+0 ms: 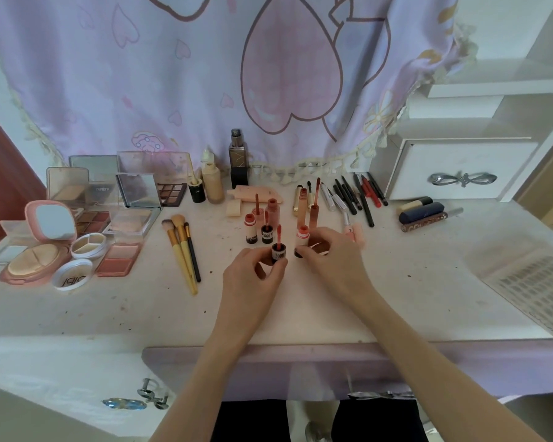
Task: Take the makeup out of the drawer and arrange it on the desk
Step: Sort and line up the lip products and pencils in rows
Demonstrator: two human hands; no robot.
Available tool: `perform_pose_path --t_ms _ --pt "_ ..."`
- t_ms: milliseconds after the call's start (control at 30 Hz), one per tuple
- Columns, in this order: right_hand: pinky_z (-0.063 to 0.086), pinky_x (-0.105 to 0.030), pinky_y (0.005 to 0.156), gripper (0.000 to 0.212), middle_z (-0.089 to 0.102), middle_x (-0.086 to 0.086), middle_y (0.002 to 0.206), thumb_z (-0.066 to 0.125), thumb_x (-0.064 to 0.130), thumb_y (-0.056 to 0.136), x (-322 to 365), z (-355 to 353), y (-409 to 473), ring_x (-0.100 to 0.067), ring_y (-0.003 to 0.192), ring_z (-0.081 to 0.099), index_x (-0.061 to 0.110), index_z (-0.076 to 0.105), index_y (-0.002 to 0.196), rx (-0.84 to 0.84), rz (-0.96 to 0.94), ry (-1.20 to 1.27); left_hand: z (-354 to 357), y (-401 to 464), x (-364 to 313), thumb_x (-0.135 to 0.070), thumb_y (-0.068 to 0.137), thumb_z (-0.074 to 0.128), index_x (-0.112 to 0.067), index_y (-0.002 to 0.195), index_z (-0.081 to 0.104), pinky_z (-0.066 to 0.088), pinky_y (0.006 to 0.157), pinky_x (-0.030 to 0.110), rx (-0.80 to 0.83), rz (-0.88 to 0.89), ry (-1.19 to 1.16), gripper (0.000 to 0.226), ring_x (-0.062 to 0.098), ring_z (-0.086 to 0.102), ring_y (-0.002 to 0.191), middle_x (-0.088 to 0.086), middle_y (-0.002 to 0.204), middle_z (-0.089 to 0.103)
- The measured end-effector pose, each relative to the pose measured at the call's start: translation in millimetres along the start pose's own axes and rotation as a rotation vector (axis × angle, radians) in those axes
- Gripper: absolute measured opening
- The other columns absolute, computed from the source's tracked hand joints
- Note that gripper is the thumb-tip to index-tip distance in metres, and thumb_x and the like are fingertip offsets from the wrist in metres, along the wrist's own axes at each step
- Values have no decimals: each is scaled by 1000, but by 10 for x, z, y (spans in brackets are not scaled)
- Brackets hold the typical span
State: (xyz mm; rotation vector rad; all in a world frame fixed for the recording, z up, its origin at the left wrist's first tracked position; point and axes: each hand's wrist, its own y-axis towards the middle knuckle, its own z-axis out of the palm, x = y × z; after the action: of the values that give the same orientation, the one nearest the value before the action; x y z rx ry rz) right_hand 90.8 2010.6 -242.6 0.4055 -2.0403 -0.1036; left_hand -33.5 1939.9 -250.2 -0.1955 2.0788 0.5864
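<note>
Red wand up, the cap [279, 252] is pinched in the left hand [256, 275] just before the brushes' [184, 250] right, the right hand [328, 255] curls round a tube [301, 239]; a nudge could topple nearby standing glosses [259, 232].

On your desk [300, 301]: compacts [77, 237] far left, brushes [184, 250] right of them, lip tubes [262, 228] centre, pencils [358, 196] behind right, small drawer [454, 169] beyond.

Bare desk [300, 307] before the hands; upright lip tubes [262, 224] crowd just behind
</note>
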Motion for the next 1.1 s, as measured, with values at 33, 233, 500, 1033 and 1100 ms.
perform_pose_path --t_ms 33,233,500,1033,1100 --pt "40 -8 67 11 66 2 89 65 16 84 -21 50 43 -10 78 58 15 66 95 -2 7 -26 -13 5 11 -19 83 66 -35 86 58 36 66 2 1 -3 3 18 -8 50 67 -14 81 58" --pt "35 -2 65 14 63 -2 89 63 13 84 -34 158 201 -9 74 51 9 65 98 -25 -17 -130 -48 43 56 -20 84 65 -31 91 62 34 66 1 38 -23 23 13 -8 50 68 -15 82 59" --pt "42 -3 70 10 63 9 84 59 11 89 3 3 -77 -4 73 59 16 65 96 -60 -29 -10 -1 109 47 -23 84 65 -21 101 68 35 66 5 58 5 89 17 2 48 66 -8 86 60" --pt "43 -9 68 7 64 3 82 68 15 84 -83 -102 -93 -4 71 57 16 65 89 -70 -121 -70 202 134 -35 -8 87 59 -15 117 64 35 71 2 109 111 106 31 2 49 70 0 99 60" --pt "46 -22 83 7 58 9 77 66 15 84 -113 -67 -38 -11 76 56 19 61 86 -153 -84 -107 195 119 -7 -11 91 55 -15 121 60 34 79 7 81 78 146 32 6 50 83 -1 105 59"
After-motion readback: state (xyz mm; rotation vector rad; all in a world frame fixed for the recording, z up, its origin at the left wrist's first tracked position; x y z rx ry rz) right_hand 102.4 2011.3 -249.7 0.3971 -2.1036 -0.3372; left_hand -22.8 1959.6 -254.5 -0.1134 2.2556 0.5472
